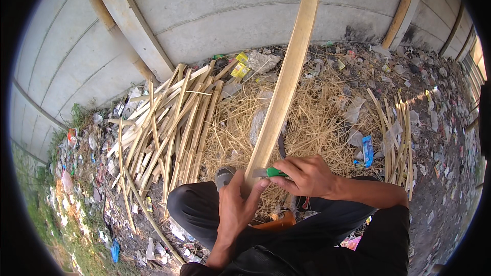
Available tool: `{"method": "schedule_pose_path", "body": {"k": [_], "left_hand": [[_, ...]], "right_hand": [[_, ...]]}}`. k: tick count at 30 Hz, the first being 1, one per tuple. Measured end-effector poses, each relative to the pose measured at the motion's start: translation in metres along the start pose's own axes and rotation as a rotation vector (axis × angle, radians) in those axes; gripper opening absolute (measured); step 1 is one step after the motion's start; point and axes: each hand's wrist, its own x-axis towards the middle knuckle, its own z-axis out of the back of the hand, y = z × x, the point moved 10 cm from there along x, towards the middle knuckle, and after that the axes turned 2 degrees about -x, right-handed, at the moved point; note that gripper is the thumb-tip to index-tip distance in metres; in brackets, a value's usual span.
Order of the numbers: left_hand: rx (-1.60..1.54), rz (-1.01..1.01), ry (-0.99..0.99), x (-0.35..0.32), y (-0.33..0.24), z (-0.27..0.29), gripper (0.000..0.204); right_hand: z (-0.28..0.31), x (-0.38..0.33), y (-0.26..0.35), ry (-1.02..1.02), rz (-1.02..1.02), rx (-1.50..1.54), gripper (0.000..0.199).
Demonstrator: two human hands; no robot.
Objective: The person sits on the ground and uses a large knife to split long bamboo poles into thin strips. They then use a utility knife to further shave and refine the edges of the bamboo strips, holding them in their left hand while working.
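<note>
A long split bamboo strip (284, 84), pale and slightly hollow along its inner face, slants up from my lap toward the wall. Its lower end is gripped in my left hand (237, 207), the thumb lying along the near side. My right hand (308, 176) is closed round the green handle of a knife (276, 172). The short grey blade points left and lies against the strip, just above my left thumb. Part of the strip's lower end is hidden behind my left hand.
A pile of bamboo strips (174, 128) lies to the left, and a smaller bundle (399, 143) to the right. Thin shavings (322, 117) cover the ground before me. Scattered litter surrounds them, including a blue wrapper (367, 151). A concrete panel wall (230, 10) stands behind.
</note>
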Motion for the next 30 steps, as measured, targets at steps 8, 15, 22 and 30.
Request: {"method": "schedule_pose_path", "body": {"k": [8,15,22,30], "left_hand": [[0.011,0.028,-0.005,-0.002,-0.005,0.002,0.036],[0.030,-0.040,0.002,-0.005,0.005,0.002,0.032],[0.089,-0.082,0.002,-0.008,0.003,0.005,0.033],[0.157,0.055,0.081,-0.026,0.033,0.006,0.035]], "right_hand": [[0.005,-0.002,-0.006,-0.044,-0.027,-0.058,0.029],[0.008,0.000,-0.013,-0.036,-0.032,-0.084,0.028],[0.015,0.003,-0.020,-0.084,-0.052,-0.087,0.026],[0.034,0.003,-0.074,-0.197,-0.216,-0.094,0.029]]}}
